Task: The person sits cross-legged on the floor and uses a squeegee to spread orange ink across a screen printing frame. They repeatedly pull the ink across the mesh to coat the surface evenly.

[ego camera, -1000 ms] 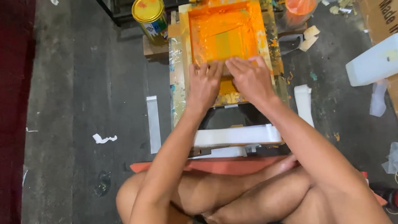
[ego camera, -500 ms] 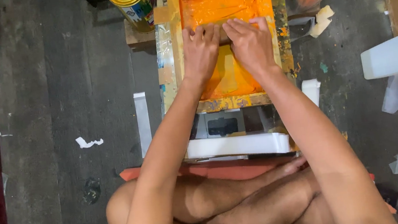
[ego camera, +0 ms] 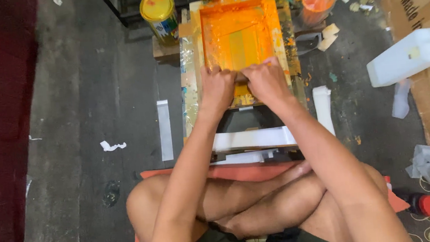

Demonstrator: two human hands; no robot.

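A wooden screen-printing frame [ego camera: 189, 61] smeared with orange ink lies on the floor in front of my crossed legs. My left hand [ego camera: 217, 87] and my right hand [ego camera: 266, 80] sit side by side at the near end of the screen, fingers curled down around a squeegee [ego camera: 241, 76] that is mostly hidden under them. The mesh beyond my hands shows a paler streak through the orange ink. A white slab [ego camera: 253, 138] lies under the frame's near edge.
A yellow-lidded paint can [ego camera: 160, 14] stands at the frame's far left corner. An orange-filled plastic bag [ego camera: 318, 0] lies at far right. A white jerrycan [ego camera: 406, 57] rests on a cardboard box [ego camera: 424, 19]. White paper strips [ego camera: 165, 130] lie on the dark floor.
Both hands have pulled the squeegee back toward me along the screen, from the far part to the near end. The view has shifted as my head moved.
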